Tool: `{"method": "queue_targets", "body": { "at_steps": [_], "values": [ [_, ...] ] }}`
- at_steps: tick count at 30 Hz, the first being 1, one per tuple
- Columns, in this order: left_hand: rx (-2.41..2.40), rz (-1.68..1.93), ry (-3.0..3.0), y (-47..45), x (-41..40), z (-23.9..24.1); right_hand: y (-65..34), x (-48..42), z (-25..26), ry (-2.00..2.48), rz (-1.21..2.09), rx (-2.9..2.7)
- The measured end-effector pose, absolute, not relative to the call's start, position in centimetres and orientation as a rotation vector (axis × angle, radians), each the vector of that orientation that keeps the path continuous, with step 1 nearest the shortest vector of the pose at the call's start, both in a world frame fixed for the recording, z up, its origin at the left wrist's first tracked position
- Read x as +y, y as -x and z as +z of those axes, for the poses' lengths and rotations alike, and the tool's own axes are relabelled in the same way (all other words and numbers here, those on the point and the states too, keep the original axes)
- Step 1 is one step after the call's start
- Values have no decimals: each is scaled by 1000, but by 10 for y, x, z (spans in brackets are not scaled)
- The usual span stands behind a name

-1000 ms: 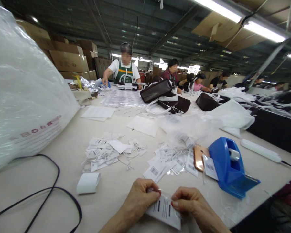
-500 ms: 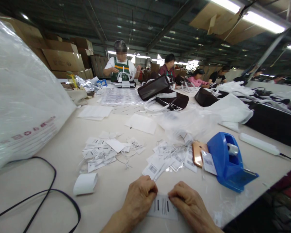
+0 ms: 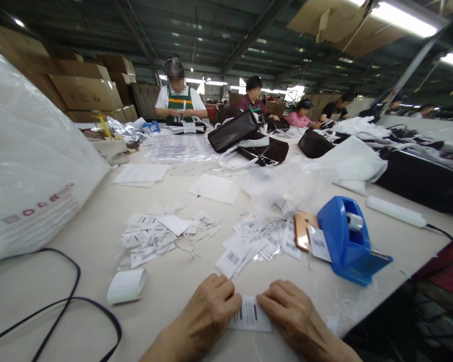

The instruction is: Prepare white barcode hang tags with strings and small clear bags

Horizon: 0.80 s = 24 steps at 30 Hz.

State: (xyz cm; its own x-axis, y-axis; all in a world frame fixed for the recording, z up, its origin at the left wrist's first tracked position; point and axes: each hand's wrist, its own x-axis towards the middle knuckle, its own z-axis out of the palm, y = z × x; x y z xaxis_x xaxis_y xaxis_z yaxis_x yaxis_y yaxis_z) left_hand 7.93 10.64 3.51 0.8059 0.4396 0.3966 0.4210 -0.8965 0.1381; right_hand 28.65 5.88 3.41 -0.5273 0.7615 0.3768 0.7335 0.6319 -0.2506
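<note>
My bare left hand [image 3: 211, 311] is curled nearly closed, its bent fingers holding the left end of a white rectangular paper tag [image 3: 252, 315]. My bare right hand [image 3: 292, 311] is likewise drawn in, fingertips together over the tag's upper right corner, so that I have it by both ends; what the fingers do beneath it I cannot tell.

The tag sits between my hands, close in front of me, nearly flat above the pale cream tabletop [image 3: 166, 291]. Upright black strokes run across its face, some hair-thin and some short and heavy, above a plain white band along the near edge (the finer print is too small to read). My left fingers hide part of the printing.

Taking the tag as the middle of the clock, a loose heap of white barcoded paper tags [image 3: 234, 256] spreads at twelve, and a second heap of white printed tags with thin strings [image 3: 149, 234] lies at ten. Toward nine rests a curled strip of white paper [image 3: 125, 287]. At one lies a gold smartphone [image 3: 302, 231], and at two stands a blue plastic tape dispenser [image 3: 340, 231].
</note>
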Motion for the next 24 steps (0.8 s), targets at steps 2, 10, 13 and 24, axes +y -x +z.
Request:
{"method": "queue_targets", "body": {
  "at_steps": [2, 10, 13, 24],
  "values": [
    [655, 612, -3016, -79, 105, 37, -288, 60, 35, 1152, 93, -2492],
    [458, 439, -3261, -75, 102, 40, -286, 53, 52, 1180, 96, -2743],
    [495, 151, -3235, -75, 93, 55, -283, 43, 62, 1265, 128, -2715],
    [741, 14, -3172, -75, 67, 64, -281, 34, 51, 1000, -619, -2716]
  ]
}}
